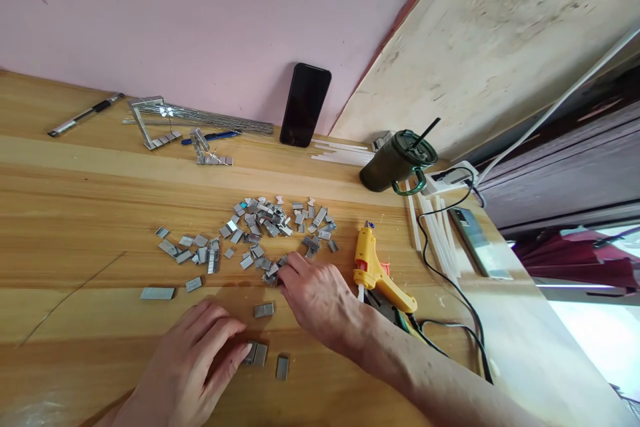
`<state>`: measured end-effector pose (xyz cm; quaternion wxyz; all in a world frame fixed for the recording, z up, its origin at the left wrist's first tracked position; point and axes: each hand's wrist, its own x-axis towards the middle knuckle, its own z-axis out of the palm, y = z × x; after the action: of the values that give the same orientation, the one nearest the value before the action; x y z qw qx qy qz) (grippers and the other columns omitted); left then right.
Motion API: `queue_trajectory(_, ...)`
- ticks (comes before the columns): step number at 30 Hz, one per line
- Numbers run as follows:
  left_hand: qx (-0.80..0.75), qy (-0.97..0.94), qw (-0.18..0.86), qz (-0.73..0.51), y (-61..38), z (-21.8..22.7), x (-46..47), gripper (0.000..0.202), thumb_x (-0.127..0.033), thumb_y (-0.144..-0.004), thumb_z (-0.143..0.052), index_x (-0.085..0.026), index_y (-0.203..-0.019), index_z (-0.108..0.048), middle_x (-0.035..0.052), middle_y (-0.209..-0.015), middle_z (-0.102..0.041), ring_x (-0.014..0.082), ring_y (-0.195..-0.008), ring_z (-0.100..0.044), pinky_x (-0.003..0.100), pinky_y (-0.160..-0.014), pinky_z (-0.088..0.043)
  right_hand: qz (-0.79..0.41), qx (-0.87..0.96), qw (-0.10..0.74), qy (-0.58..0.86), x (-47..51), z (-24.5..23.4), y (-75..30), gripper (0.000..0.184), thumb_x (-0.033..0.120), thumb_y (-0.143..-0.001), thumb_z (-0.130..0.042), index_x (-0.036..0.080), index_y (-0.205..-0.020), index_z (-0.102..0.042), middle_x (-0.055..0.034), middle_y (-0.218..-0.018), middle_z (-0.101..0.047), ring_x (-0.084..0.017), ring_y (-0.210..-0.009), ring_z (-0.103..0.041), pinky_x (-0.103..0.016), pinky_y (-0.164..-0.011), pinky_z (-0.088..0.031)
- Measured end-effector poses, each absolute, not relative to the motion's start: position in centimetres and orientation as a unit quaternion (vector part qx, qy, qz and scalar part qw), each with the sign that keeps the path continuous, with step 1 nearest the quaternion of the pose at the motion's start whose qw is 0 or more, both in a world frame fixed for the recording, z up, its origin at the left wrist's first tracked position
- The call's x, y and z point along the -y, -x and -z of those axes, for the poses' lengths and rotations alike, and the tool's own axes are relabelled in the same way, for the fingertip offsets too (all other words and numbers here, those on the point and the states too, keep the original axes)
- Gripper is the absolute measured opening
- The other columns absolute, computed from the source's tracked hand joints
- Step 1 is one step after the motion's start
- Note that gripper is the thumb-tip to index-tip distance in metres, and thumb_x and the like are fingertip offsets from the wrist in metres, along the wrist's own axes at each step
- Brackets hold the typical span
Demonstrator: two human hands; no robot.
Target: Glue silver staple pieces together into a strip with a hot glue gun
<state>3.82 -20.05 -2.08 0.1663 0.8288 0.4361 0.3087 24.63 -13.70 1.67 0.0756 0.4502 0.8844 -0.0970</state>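
Choosing a piece from the heap of silver metal segments (273, 219) looks to be the step we have in hand. Our right hand (317, 290) is bent down over the heap's near edge, its fingers drawn together and touching segments there; we cannot tell whether they pinch one, since the hand covers its own grip. Our left hand (193, 357) rests on the wooden table (75, 200) with thumb and index finger spread a little apart, the thumb's tip against a joined-looking metal block (259, 353). Just beyond that block lies a single segment (264, 309), and to its right another loose segment (283, 367).

We judge that the next move calls for a firm pinch on one segment, then a short carry toward the left thumb, where the block needs steadying so its edges stay lined up. The yellow glue gun (367, 257) lies just beyond our right wrist, so we would want to keep that forearm off its nozzle.
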Motion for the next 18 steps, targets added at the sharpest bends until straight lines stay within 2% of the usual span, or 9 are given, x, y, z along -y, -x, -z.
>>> queue_trajectory(6,-0.436,-0.830,0.160,-0.308,-3.9,1.8,20.0,0.018,-0.030,-0.099,-0.045,-0.023,-0.086,-0.057,-0.0013,-0.071,-0.060,0.0143,-0.064,-0.059,0.023,-0.059,-0.047,0.090,-0.877,0.073,-0.467,15.1,-2.0,-25.8,0.008,0.015,-0.091,-0.058,0.017,-0.085,-0.063,-0.0053,-0.086,-0.066,-0.017,-0.068,-0.062,-0.026,-0.048,-0.033)
queue_trajectory(11,-0.437,-0.831,0.160,-0.303,-4.0,1.6,20.0,0.021,-0.031,-0.099,-0.044,-0.022,-0.085,-0.056,-0.0014,-0.070,-0.059,0.0139,-0.062,-0.059,0.023,-0.057,-0.047,0.069,-0.885,0.000,-0.460,17.6,-0.9,-27.2,0.020,0.008,-0.089,-0.056,0.019,-0.072,-0.059,-0.0020,-0.074,-0.061,-0.016,-0.060,-0.058,-0.027,-0.051,-0.036)
queue_trajectory(15,-0.435,-0.833,0.162,-0.302,-4.0,1.7,20.0,0.020,-0.030,-0.100,-0.043,-0.022,-0.086,-0.056,-0.0013,-0.071,-0.059,0.0144,-0.063,-0.059,0.024,-0.059,-0.047,0.098,-0.859,-0.029,-0.501,18.3,-1.0,-27.5,0.011,0.008,-0.087,-0.058,0.018,-0.085,-0.062,-0.0016,-0.079,-0.063,-0.016,-0.065,-0.062,-0.026,-0.052,-0.039)
queue_trajectory(18,-0.435,-0.831,0.170,-0.303,-4.1,2.0,20.0,0.017,-0.028,-0.099,-0.045,-0.023,-0.087,-0.055,-0.0012,-0.072,-0.059,0.0147,-0.064,-0.059,0.024,-0.059,-0.047,0.106,-0.856,-0.020,-0.506,18.1,-1.0,-27.3,0.010,0.009,-0.085,-0.062,0.019,-0.085,-0.062,-0.0013,-0.081,-0.063,-0.016,-0.065,-0.061,-0.026,-0.050,-0.038)
